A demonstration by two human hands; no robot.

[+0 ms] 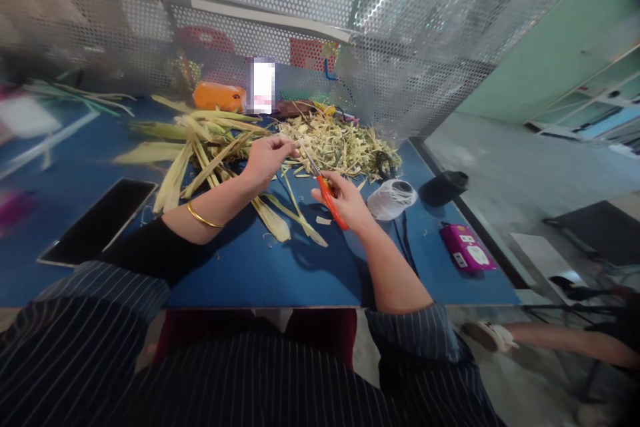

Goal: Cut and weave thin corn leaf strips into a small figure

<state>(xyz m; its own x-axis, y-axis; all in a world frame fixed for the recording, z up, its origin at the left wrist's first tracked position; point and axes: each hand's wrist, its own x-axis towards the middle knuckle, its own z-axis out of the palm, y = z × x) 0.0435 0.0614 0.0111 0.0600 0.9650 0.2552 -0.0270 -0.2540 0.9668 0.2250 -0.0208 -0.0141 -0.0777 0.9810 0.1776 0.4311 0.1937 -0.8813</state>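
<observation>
My right hand (pixel 344 200) is closed round the orange handles of a pair of scissors (pixel 324 192), whose blades point up and left toward my left hand. My left hand (pixel 267 158) pinches a thin yellow-green leaf strip (pixel 289 192) that trails down toward me over the blue table (pixel 260 267). Long pale green leaves (pixel 200 153) lie fanned out to the left of my hands. A heap of cut leaf scraps (pixel 340 143) sits just behind them.
A white spool of thread (pixel 395 199), a black cylinder (pixel 444 187) and a pink box (pixel 467 248) lie at the right. A dark tablet (pixel 100 220) lies at the left. Perforated metal screens (pixel 400 47) fence the table's back. Another person's foot (pixel 487 335) shows lower right.
</observation>
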